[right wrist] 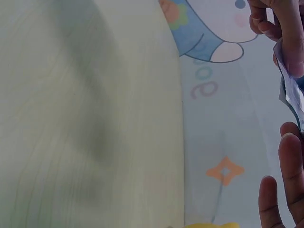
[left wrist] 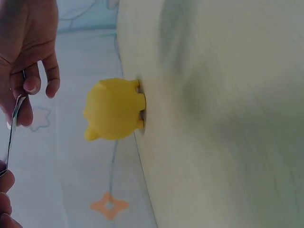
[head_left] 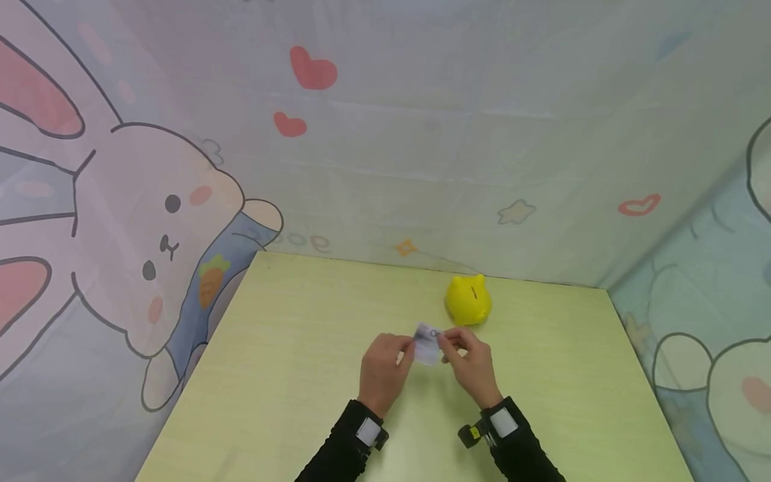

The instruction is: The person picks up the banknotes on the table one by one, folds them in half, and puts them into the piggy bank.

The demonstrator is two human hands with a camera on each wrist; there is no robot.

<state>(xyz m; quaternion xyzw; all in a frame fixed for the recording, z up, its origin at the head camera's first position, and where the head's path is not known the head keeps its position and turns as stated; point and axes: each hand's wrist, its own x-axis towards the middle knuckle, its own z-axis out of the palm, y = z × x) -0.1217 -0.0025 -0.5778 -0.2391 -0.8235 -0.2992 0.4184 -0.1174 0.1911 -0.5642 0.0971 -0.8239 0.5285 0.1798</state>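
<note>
Between my two hands is a small folded banknote (head_left: 427, 344), pale purple and grey, held up above the table. My left hand (head_left: 384, 368) pinches its left edge between thumb and fingers. On the opposite edge, my right hand (head_left: 472, 367) pinches it near the upper corner. The note shows almost edge-on in the left wrist view, and its layers stand slightly apart in the right wrist view. Just behind my right hand, a yellow piggy bank (head_left: 467, 302) stands on the table, a dark slot in its top. Its rounded body and short feet show in the left wrist view.
The pale wooden table (head_left: 301, 314) ends at a cloth backdrop (head_left: 421, 167) printed with hearts, stars and a large rabbit. The piggy bank stands near the table's back edge. Cameras are strapped over black sleeves at both wrists.
</note>
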